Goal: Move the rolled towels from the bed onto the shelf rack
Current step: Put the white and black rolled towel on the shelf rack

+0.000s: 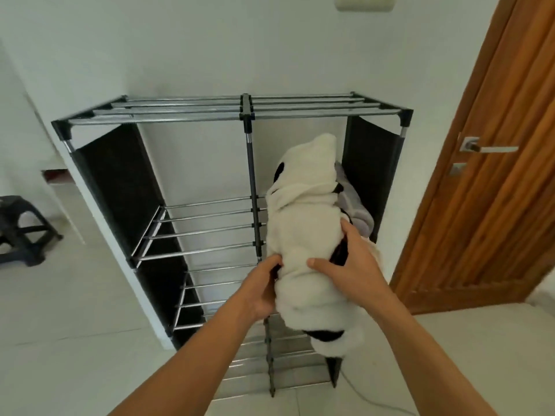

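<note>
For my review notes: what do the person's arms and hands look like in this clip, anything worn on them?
Both forearms are bare up to the frame's bottom edge: no sleeves, gloves, watch or bracelets in view. The left hand and right hand show no rings on the visible fingers, and the nails look short and unpainted. No markings or bandages can be seen.

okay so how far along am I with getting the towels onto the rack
Possibly done: a grey towel seems to sit in the shelf rack's right half. In hand: your left hand and right hand hold a white rolled towel at that section. Left: unknown, since the bed is out of view.
</note>
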The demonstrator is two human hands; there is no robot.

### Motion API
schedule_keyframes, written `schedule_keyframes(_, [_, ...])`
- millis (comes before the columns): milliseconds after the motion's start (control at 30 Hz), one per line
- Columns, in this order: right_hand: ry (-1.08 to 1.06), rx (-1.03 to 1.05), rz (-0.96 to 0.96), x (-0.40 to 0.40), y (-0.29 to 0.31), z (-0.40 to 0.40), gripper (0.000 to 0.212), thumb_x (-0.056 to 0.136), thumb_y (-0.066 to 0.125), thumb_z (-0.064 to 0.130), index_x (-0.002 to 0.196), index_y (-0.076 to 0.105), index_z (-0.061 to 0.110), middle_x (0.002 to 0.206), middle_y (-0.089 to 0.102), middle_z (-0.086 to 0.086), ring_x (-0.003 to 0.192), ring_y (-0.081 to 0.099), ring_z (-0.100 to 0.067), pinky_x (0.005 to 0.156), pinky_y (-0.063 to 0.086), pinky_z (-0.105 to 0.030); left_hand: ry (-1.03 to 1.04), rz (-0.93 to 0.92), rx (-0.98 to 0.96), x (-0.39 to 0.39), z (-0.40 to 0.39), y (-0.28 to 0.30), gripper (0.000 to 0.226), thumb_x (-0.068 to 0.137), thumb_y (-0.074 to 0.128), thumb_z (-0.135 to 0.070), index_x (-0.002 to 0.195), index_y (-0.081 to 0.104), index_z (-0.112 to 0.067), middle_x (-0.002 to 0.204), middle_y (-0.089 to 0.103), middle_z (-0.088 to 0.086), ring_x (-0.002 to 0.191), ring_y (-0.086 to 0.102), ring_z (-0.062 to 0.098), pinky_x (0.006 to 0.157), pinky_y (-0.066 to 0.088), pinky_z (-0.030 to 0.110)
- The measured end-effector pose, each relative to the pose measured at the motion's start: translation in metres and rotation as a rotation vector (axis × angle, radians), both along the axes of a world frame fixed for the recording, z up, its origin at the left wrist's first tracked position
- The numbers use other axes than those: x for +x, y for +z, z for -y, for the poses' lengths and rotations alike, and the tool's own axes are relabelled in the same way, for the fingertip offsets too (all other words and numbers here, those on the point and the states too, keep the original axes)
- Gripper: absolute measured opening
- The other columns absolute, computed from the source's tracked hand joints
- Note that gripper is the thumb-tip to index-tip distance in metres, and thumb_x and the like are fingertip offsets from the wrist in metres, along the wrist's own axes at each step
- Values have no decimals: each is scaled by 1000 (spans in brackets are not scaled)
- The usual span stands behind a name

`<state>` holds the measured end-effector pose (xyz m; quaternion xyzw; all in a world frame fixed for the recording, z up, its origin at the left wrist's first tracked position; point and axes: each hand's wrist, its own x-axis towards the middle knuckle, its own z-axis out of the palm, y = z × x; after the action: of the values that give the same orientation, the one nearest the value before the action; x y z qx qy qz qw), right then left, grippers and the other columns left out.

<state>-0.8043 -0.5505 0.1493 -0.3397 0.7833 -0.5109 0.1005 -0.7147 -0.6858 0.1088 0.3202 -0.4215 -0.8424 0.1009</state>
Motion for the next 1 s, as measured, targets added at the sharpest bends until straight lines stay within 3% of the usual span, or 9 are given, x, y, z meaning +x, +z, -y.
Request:
schedule_keyframes(133, [19, -77, 116, -37, 6, 58, 89, 78, 76, 31, 150, 24, 21, 145, 39, 5, 131, 40, -16, 106, 35, -30, 127, -2, -198, -23, 31, 26, 21, 95, 52, -31, 89, 69, -20, 71, 75, 0, 62, 70, 14, 48, 55, 23])
schedule_keyframes(200, [-7, -119, 247, -55, 4, 80, 73, 81, 72, 31, 144, 35, 24, 136, 48, 6, 121, 48, -16, 100, 43, -36, 150, 15, -370, -33, 38, 40, 17, 95, 50, -24, 97, 66, -18, 79, 71, -2, 66, 65, 10, 42, 48, 15])
schedule_keyframes(267, [-54, -172, 407, -71, 3, 98, 52, 85, 65, 29, 133, 46, 24, 127, 56, 1, 109, 55, -18, 89, 49, -37, 141, 7, -542, -43, 42, 49, 25, 93, 52, -19, 118, 58, -20, 99, 65, -6, 81, 60, 5, 50, 49, 11])
schedule_keyframes(333, [-103, -258, 566, -86, 4, 116, 38, 87, 60, 26, 123, 52, 22, 115, 62, -3, 98, 60, -18, 74, 51, -34, 100, -7, -709, -56, 49, 53, 48, 91, 56, -17, 137, 45, -28, 123, 57, -6, 103, 58, 10, 75, 50, 18])
schedule_keyframes(433, [-158, -314, 658, -104, 0, 141, 34, 87, 58, 25, 120, 56, 16, 103, 65, -4, 91, 64, -21, 66, 53, -32, 14, 94, -928, -76, 66, 54, 61, 89, 53, -17, 144, 33, -32, 133, 40, -6, 116, 46, 14, 94, 42, 28])
schedule_keyframes(533, [-179, -247, 657, -115, -7, 156, 34, 88, 57, 25, 119, 58, 14, 97, 66, -4, 87, 64, -19, 63, 51, -29, -68, 191, -1028, -90, 75, 44, 62, 89, 51, -16, 146, 29, -30, 139, 39, 6, 122, 46, 23, 101, 42, 34])
schedule_keyframes(667, [-203, -178, 650, -127, -10, 165, 30, 91, 55, 29, 118, 53, 16, 91, 60, 0, 80, 59, -15, 57, 46, -27, -80, 190, -1078, -103, 85, 41, 59, 88, 49, -11, 144, 34, -26, 136, 42, 8, 120, 48, 24, 92, 40, 26])
schedule_keyframes(867, [-169, -75, 487, -128, -8, 171, 47, 97, 46, 28, 141, 43, 12, 128, 58, -9, 110, 57, -25, 84, 47, -32, -99, 171, -1070, -109, 98, 39, 50, 86, 48, -12, 135, 41, -22, 125, 50, 6, 109, 54, 21, 81, 42, 27])
schedule_keyframes(1000, [-18, 162, 274, -121, -4, 142, 56, 99, 41, 37, 150, 31, 17, 149, 39, 0, 136, 40, -22, 112, 34, -38, -220, 233, -1216, -96, 97, 43, 63, 92, 50, -24, 148, 20, -22, 137, 34, 4, 123, 44, 23, 87, 33, 22])
